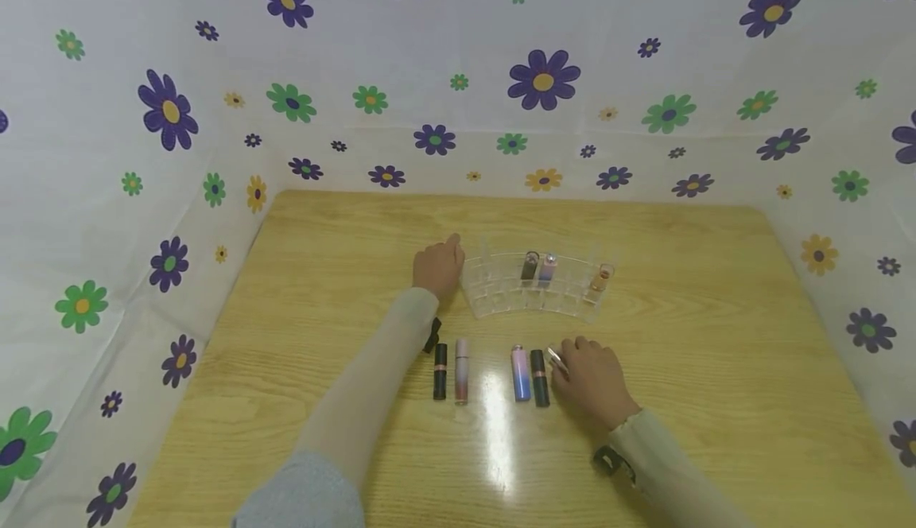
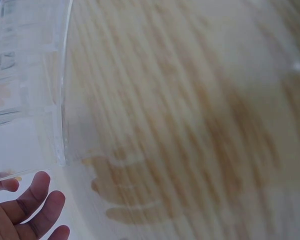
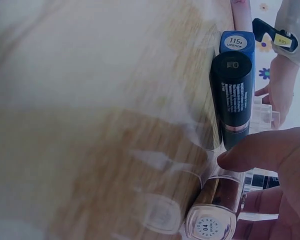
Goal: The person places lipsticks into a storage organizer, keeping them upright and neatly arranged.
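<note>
Has left hand by left end of clear rack, fingers loose, perhaps for steadying. Has four tubes laid in front, likely for reach. Pinches 04-labelled tube beside them in right hand, likely for control.

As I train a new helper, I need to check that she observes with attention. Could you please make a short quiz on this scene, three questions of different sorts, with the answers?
1. Count: how many items are in the clear organizer?
2. True or false: the left hand is holding a lipstick.
3. Fill in: the round label on the tube in the right hand shows the number ___.

Key:
1. Three: a dark one, a pink-and-purple one and an amber one.
2. False: it is at the organizer's left end, with no lipstick in it.
3. 04.
</note>
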A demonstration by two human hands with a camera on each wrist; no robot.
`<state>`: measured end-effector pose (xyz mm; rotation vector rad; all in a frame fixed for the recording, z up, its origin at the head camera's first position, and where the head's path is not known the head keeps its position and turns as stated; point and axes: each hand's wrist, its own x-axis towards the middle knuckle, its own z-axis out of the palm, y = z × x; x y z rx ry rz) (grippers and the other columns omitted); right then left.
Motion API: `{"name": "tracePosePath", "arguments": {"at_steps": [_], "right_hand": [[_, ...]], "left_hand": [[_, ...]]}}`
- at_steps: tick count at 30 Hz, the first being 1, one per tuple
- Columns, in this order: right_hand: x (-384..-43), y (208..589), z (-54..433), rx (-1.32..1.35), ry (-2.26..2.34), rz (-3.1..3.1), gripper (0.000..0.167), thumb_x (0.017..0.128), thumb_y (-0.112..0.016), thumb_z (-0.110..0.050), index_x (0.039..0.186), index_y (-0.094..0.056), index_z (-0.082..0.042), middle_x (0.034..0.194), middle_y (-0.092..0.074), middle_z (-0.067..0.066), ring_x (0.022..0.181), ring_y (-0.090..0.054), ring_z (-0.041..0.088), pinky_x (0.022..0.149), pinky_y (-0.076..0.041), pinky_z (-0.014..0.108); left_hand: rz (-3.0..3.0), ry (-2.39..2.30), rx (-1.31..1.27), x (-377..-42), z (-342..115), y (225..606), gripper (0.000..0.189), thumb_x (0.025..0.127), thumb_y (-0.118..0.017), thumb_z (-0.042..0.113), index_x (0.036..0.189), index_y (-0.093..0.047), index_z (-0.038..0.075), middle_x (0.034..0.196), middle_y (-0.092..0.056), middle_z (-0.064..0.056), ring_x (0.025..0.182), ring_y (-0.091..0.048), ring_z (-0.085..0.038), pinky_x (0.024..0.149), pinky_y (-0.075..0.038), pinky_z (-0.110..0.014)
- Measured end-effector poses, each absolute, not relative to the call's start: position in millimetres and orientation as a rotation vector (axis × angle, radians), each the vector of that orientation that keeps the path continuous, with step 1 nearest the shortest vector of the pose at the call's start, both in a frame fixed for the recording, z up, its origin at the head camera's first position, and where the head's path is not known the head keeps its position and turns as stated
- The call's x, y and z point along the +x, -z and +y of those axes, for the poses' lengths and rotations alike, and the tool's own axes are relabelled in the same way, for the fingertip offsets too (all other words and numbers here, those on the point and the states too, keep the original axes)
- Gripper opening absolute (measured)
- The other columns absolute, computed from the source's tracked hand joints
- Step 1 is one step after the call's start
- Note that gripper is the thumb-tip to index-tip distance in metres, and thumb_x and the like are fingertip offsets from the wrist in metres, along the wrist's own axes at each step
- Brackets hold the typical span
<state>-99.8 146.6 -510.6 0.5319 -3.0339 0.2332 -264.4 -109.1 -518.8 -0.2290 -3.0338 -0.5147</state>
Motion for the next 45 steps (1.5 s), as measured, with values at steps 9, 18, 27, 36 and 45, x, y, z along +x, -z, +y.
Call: {"name": "tracePosePath", "arguments": {"at_steps": [9, 18, 27, 36, 45], "right_hand": [[-102.5, 512.1, 147.1, 0.514, -0.301, -3.049, 0.020, 0.079, -0.066, -0.019, 0.071, -0.051, -0.008, 0.061, -0.046, 0.002, 0.053, -0.040, 0.016, 0.047, -0.036, 0.031], [-109.9, 508.4, 149.7, 0.468, -0.393, -3.016, 0.021, 0.082, -0.064, -0.021, 0.072, -0.051, -0.008, 0.060, -0.043, 0.000, 0.053, -0.038, 0.014, 0.048, -0.033, 0.027], [-127.5, 496.2, 151.0, 0.439, -0.451, -2.911, 0.019, 0.081, -0.065, -0.019, 0.077, -0.054, -0.004, 0.063, -0.053, 0.004, 0.051, -0.043, 0.014, 0.045, -0.036, 0.025], [-146.7, 473.4, 142.0, 0.423, -0.642, -2.887, 0.021, 0.084, -0.065, -0.023, 0.085, -0.058, -0.003, 0.078, -0.062, 0.009, 0.058, -0.051, 0.016, 0.051, -0.044, 0.028], [-175.4, 452.7, 107.0, 0.498, -0.852, -2.848, 0.017, 0.087, -0.063, -0.026, 0.093, -0.061, -0.010, 0.089, -0.065, 0.007, 0.071, -0.058, 0.018, 0.062, -0.049, 0.032]], "left_hand": [[-3.035, 0.512, -0.228, -261.9, -108.7, 518.3, 0.037, 0.099, -0.026, 0.025, 0.115, -0.055, 0.009, 0.082, -0.068, -0.017, 0.070, -0.065, -0.032, 0.063, -0.050, -0.043], [-3.037, 0.529, -0.235, -261.8, -108.2, 515.9, 0.035, 0.099, -0.027, 0.024, 0.112, -0.055, 0.008, 0.077, -0.066, -0.015, 0.066, -0.063, -0.030, 0.061, -0.049, -0.042], [-3.049, 0.525, -0.232, -261.9, -108.3, 516.9, 0.037, 0.099, -0.023, 0.024, 0.109, -0.055, 0.008, 0.064, -0.057, -0.009, 0.056, -0.049, -0.022, 0.057, -0.045, -0.037], [-3.056, 0.529, -0.217, -261.4, -109.3, 514.2, 0.038, 0.100, -0.023, 0.025, 0.115, -0.054, 0.008, 0.078, -0.066, -0.015, 0.068, -0.061, -0.029, 0.063, -0.049, -0.041], [-3.059, 0.541, -0.225, -259.8, -108.9, 511.8, 0.036, 0.099, -0.024, 0.024, 0.114, -0.054, 0.008, 0.074, -0.064, -0.014, 0.063, -0.057, -0.027, 0.060, -0.048, -0.040]]}}
